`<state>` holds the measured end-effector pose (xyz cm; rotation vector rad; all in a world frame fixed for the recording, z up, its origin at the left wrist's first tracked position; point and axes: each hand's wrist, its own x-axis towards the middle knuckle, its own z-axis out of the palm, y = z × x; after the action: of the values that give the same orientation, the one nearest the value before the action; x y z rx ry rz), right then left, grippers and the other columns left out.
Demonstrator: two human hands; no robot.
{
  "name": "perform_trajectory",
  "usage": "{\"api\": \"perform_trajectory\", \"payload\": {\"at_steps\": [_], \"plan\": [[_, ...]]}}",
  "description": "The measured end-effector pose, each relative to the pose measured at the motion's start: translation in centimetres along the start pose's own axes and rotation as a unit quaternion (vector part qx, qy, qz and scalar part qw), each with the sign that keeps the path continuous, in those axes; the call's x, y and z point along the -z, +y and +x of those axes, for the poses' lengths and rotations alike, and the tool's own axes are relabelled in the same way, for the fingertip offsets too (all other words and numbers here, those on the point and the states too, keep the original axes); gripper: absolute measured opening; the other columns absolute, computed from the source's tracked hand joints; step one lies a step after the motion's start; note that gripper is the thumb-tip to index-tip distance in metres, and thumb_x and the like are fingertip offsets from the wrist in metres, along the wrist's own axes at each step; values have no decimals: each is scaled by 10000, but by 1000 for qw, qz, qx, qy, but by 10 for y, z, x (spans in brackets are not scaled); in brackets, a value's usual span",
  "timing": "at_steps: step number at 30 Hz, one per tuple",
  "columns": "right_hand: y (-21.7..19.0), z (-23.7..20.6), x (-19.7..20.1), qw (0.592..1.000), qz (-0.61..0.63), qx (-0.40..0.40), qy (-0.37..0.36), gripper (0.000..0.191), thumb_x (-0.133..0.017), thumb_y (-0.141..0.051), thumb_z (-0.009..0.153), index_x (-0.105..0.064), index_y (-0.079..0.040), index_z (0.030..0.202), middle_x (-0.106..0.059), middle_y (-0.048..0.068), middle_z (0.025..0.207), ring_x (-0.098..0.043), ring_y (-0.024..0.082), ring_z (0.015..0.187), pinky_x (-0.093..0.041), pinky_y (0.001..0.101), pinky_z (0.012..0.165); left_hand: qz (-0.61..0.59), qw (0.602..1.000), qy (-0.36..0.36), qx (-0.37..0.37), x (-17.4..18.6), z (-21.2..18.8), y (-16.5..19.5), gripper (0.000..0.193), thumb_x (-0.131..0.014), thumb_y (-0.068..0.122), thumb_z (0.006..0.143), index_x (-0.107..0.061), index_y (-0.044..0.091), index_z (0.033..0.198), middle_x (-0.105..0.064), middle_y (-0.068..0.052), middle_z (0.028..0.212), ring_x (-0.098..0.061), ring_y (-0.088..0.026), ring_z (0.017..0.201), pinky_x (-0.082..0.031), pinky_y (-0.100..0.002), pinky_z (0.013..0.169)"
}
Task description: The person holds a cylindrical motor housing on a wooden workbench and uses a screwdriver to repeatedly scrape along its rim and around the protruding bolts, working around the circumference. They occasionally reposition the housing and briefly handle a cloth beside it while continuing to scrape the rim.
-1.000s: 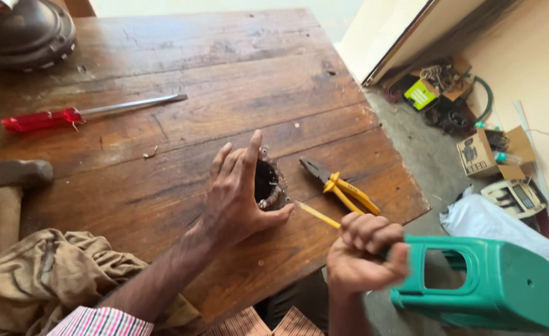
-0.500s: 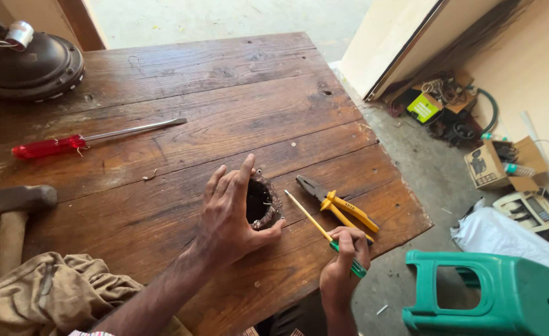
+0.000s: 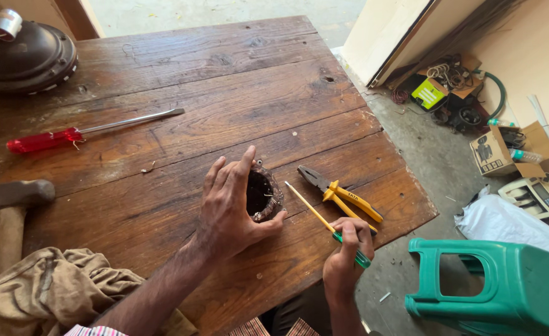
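1. Left hand (image 3: 228,208) cups a small round wound coil (image 3: 263,194) – looks like a motor stator, dark hollow centre – fingers curled over its far-left rim, thumb pressed against the near edge. The coil sits flat on the wooden table (image 3: 181,93).
2. Right hand (image 3: 343,255) is closed in a pencil-style pinch on a thin yellow-shafted screwdriver (image 3: 318,216) with a green handle; its tip lies just right of the coil, apart from it.
3. To do it well, judged from this: keep the thumb clamp firm so the coil cannot spin, and bring the tip in low and shallow – the windings look easy to nick.
4. Just beyond the shaft lie yellow-handled pliers (image 3: 343,196), near enough to snag.
5. Further out, left of the grip: red-handled screwdriver (image 3: 81,132), hammer (image 3: 10,208), tan cloth (image 3: 50,292).
6. Far left corner: dark round fan motor housing (image 3: 22,56). Right, off the table: green plastic stool (image 3: 505,286).
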<state>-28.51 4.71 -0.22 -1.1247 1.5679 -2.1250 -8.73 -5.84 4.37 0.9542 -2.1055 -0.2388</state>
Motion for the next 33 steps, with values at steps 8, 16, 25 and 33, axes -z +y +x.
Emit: {"api": "perform_trajectory", "payload": {"at_steps": [8, 16, 25, 33], "plan": [[-7, 0, 0, 999, -44, -8, -10, 227, -495, -174, 1031, -580, -13, 895, -633, 73, 913, -544, 150, 892, -436, 297, 846, 0, 1000, 7, -6, -1, -1, 0, 1218, -828, 569, 726, -142, 27, 1575, -579, -217, 1292, -574, -362, 1241, -239, -582, 1235], [-7, -2, 0, 999, -42, -6, -10, 224, -496, -169, 1039, -571, -14, 896, -628, 68, 908, -555, 149, 884, -439, 292, 846, 2, 1000, -2, -2, 2, -1, 1, 1215, -831, 572, 726, -147, 33, 1573, -584, -207, 1268, -575, -359, 1240, -229, -580, 1238], [-10, -3, 1, 999, -48, 3, -13, 231, -492, -173, 1049, -571, -13, 902, -624, 68, 894, -551, 145, 872, -439, 293, 836, 1, 1000, -3, 3, 0, -3, 1, 1213, -827, 572, 724, -149, 34, 1574, -579, -225, 1284, -566, -377, 1254, -228, -587, 1240], [-8, -5, 1, 999, -40, 0, -10, 231, -494, -173, 1040, -574, -10, 897, -625, 76, 898, -558, 151, 876, -443, 293, 840, 12, 1000, 0, -2, -1, -4, -1, 1212, -814, 594, 737, -141, 33, 1575, -574, -231, 1283, -562, -384, 1256, -223, -586, 1240]]}}
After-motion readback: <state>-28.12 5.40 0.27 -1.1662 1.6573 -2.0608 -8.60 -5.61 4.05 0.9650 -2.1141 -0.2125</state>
